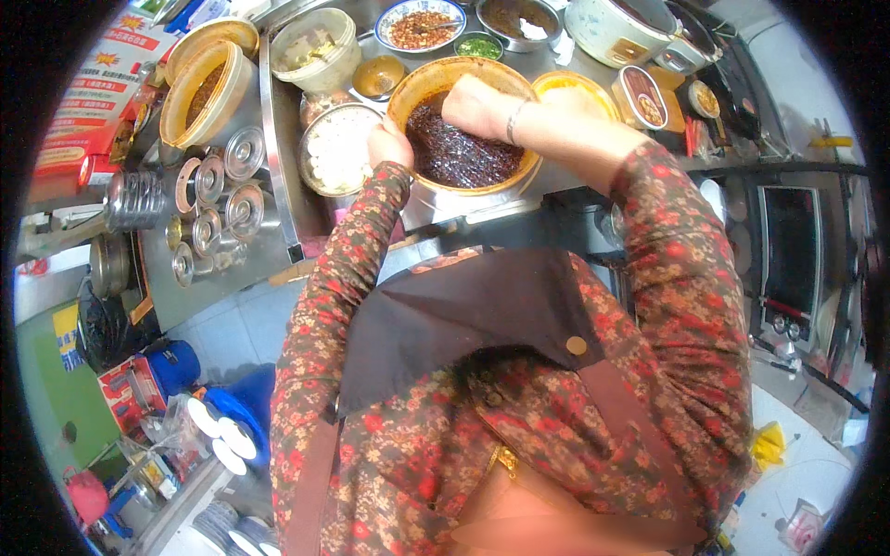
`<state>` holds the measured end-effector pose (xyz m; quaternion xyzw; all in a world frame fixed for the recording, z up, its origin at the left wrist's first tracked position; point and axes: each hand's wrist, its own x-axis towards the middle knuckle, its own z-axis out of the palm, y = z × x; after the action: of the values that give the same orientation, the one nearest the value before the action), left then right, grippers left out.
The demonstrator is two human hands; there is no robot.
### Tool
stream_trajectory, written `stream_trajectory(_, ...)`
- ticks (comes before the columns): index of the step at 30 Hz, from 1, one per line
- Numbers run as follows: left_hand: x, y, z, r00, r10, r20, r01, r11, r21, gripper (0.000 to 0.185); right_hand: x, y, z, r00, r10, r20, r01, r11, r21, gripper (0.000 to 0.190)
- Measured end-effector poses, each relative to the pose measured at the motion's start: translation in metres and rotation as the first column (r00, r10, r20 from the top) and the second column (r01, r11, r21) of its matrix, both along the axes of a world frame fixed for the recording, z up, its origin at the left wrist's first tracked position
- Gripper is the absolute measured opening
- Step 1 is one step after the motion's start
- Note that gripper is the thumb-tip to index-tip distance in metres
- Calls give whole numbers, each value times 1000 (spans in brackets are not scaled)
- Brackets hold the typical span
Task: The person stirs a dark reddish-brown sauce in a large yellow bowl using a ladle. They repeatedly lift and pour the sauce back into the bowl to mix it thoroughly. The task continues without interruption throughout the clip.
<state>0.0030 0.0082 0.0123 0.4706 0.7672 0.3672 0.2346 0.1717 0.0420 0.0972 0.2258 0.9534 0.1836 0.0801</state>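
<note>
A round tub (pixel 467 67) with a sauce-stained yellowish rim stands before me, holding a dark, glossy mixture (pixel 467 156). My left hand (pixel 391 144) grips the tub's left rim, between it and a metal bowl (pixel 303 154) of white rounded pieces (pixel 335 149). Curled like a fist, my right hand (pixel 476 110) is over the tub's opening, just above the mixture. Its fingertips are hidden, so whether it holds something cannot be told.
Behind the tub are a bowl of chopped red condiment (pixel 422 29), chopped greens (pixel 480 47) and a metal bowl (pixel 520 21). To the left stand lidded metal canisters (pixel 245 208) and a stained tub (pixel 208 94). A rice cooker (pixel 615 31) and an oval container (pixel 640 97) are at right.
</note>
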Motion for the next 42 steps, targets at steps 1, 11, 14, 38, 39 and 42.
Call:
stream_trajectory(1, 0, 0, 1, 1000, 5, 2, -5, 1000, -2, 44, 1, 6, -4, 997, -28, 73, 25, 998, 54, 12)
stream_trajectory(11, 1, -4, 4, 999, 22, -23, -23, 999, -27, 46, 41, -29, -10, 875, -191, 444, 290, 943, -165, 17)
stream_trajectory(14, -1, -1, -2, 999, 35, -15, -35, 999, -26, 46, 25, -34, -4, 897, -225, 381, 381, 831, -405, 21)
stream_trajectory(38, -1, -1, 1, 999, 46, -6, -46, 998, -38, 46, -4, -42, -14, 973, -160, 165, 220, 860, -461, 16)
stream_trajectory(39, 1, 0, 1, 999, 38, 12, -37, 999, -30, 46, -8, -40, -22, 974, -208, 89, 225, 863, -451, 17)
stream_trajectory(42, 5, -5, 13, 998, 57, -29, -59, 997, -47, 46, -15, -11, -37, 942, -334, -42, 307, 903, -302, 19)
